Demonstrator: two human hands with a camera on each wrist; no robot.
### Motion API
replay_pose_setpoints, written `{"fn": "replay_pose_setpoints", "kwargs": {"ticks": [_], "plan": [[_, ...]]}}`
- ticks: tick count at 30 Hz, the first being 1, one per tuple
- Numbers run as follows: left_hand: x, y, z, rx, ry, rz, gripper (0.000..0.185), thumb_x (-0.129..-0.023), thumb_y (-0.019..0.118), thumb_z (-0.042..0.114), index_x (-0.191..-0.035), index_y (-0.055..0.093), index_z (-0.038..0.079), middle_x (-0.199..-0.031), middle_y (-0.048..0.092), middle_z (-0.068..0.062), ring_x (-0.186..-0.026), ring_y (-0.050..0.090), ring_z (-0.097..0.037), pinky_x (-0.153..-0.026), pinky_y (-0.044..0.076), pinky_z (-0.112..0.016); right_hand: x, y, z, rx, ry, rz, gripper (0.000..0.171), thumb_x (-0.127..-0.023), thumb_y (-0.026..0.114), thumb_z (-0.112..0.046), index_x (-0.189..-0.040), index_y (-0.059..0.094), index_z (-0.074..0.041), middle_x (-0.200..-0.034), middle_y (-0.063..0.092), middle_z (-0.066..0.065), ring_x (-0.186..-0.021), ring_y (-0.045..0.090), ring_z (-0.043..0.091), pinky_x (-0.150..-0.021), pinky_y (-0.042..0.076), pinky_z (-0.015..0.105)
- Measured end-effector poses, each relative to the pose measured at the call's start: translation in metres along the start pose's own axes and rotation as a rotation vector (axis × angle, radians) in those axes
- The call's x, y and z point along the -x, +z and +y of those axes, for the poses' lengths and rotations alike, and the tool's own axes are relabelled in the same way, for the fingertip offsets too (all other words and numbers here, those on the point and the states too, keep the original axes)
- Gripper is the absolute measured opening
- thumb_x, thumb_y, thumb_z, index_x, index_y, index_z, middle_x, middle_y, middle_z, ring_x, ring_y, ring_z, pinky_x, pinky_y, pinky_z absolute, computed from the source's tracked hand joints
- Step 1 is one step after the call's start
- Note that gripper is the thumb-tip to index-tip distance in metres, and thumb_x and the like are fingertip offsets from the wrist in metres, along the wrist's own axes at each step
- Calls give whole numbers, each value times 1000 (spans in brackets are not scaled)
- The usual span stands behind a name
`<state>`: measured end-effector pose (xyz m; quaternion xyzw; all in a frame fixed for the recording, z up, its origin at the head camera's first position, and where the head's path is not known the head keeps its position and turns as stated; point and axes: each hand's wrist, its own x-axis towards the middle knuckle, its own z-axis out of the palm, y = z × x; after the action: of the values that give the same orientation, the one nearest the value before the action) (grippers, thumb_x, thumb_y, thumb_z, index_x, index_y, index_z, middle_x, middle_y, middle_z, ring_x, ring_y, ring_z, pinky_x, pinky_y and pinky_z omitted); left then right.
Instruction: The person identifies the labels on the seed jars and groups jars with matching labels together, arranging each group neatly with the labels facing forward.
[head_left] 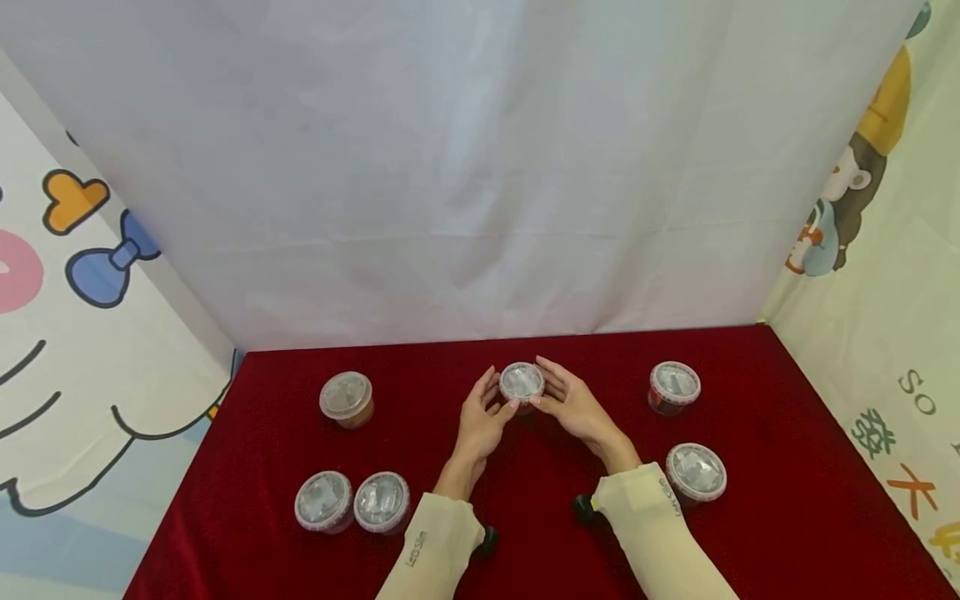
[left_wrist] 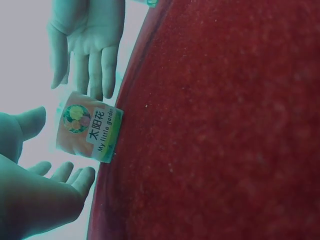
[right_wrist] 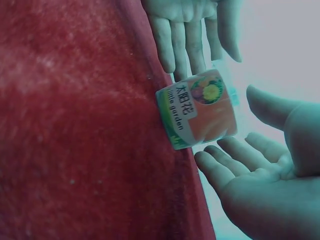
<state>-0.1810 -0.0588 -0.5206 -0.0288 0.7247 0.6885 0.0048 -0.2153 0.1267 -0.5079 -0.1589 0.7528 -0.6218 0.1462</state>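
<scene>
Cupping step: L hand [head_left: 480, 421] & R hand [head_left: 573, 406] apart, fingers straight, around little garden cup [head_left: 522, 384]. Next, prob: close in, lift straight.

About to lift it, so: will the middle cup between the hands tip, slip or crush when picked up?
The cup looks squat and wide, so it is unlikely to tip on the red cloth. Its glossy label suggests a smooth, possibly slippery wall. The thin clear lid hints at light plastic that may flex, so the left hand and right hand should probably squeeze gently.

Bright even light, teal-tinted blurry wrist views
</scene>
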Motion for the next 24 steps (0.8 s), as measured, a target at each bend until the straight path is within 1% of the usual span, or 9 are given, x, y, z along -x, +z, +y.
{"fn": "replay_pose_setpoints", "kwargs": {"ticks": [5,10,15,19,24], "plan": [[4,1,5,-33,37,22,70,-102,67,-1,-163,34,0,-166,39,-22,-154,35,-40,-123,34,-57,2,-3,-3,-13,-32,23,69,-105,61,2,-165,26,5,-167,31,29,-155,30,46,-123,32,58],[7,3,14,-44,64,36,70,-101,68,-3,-163,36,2,-166,39,-22,-155,34,-38,-124,32,-54,5,-5,-8,-22,-61,47,68,-104,61,4,-164,28,4,-167,31,30,-155,30,45,-125,29,56],[11,6,21,-51,88,40,71,-100,69,-3,-163,38,4,-167,39,-19,-156,33,-35,-126,30,-52,10,-9,-16,-22,-62,64,68,-104,61,3,-164,29,3,-168,30,28,-156,29,46,-125,27,57],[14,8,25,-66,135,39,71,-98,71,-3,-162,40,4,-166,40,-20,-155,34,-37,-126,30,-54,14,-12,-23,-24,-59,84,66,-105,61,1,-164,30,1,-169,32,24,-156,29,44,-126,28,55],[20,13,30,-94,225,5,70,-99,72,0,-161,40,4,-165,39,-21,-151,38,-42,-122,34,-59,21,-15,-31,-32,-67,101,64,-106,60,0,-164,32,-1,-169,34,21,-157,29,42,-126,28,55]]}}
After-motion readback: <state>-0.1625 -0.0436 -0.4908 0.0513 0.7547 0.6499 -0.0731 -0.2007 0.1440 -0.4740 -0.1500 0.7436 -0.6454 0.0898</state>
